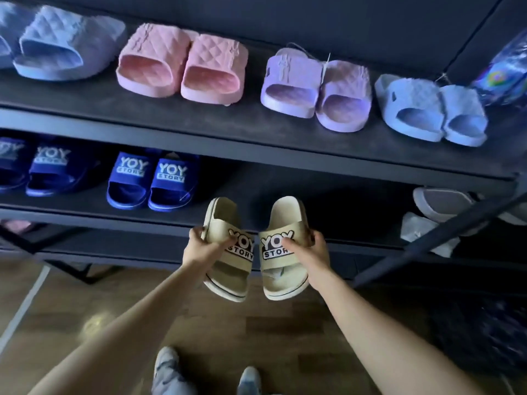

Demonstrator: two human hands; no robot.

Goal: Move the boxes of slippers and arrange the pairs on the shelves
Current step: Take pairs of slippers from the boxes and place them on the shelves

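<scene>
I hold a pair of beige slippers with "YOY STORY" straps in front of the dark shelf rack. My left hand (204,246) grips the strap of the left beige slipper (226,275). My right hand (309,250) grips the strap of the right beige slipper (285,277). Both slippers point heels toward the lower shelf (328,195), whose stretch right of the blue pairs is bare.
On the upper shelf (199,129) stand blue (65,44), pink (182,64), lilac (316,86) and pale blue (430,109) quilted pairs. Dark blue "YOY STORY" pairs (151,181) fill the lower shelf's left. A grey slipper (447,206) and plastic wrap (422,229) lie at the right. Below is wooden floor (85,303).
</scene>
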